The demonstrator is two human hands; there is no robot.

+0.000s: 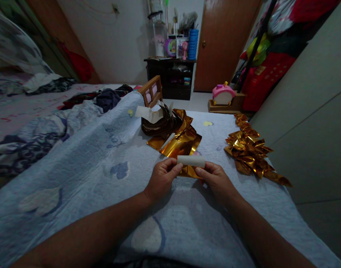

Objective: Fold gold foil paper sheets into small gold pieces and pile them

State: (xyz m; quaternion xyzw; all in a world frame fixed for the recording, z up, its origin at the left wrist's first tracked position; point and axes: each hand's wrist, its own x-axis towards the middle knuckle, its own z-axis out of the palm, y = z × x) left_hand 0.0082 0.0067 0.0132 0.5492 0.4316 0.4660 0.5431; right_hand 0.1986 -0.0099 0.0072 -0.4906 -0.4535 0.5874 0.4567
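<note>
Between my two hands is a sheet of gold foil paper (188,172), its far edge curled over so that the pale backing shows as a white roll. My left hand (164,175) pinches the sheet's left end between thumb and fingers. At the right end, my right hand (212,174) grips it the same way. Just beyond lie loose flat gold foil sheets (181,143), beside a curled stack of foil paper (160,124) with dark and white edges. To the right sits a pile of folded gold foil pieces (247,149).
A light blue quilt with heart shapes (122,216) covers the surface under my hands. Rumpled clothes (109,98) lie at the left. Past the far edge stand a dark cabinet (170,80), a wooden door (215,44) and a pink toy (223,93).
</note>
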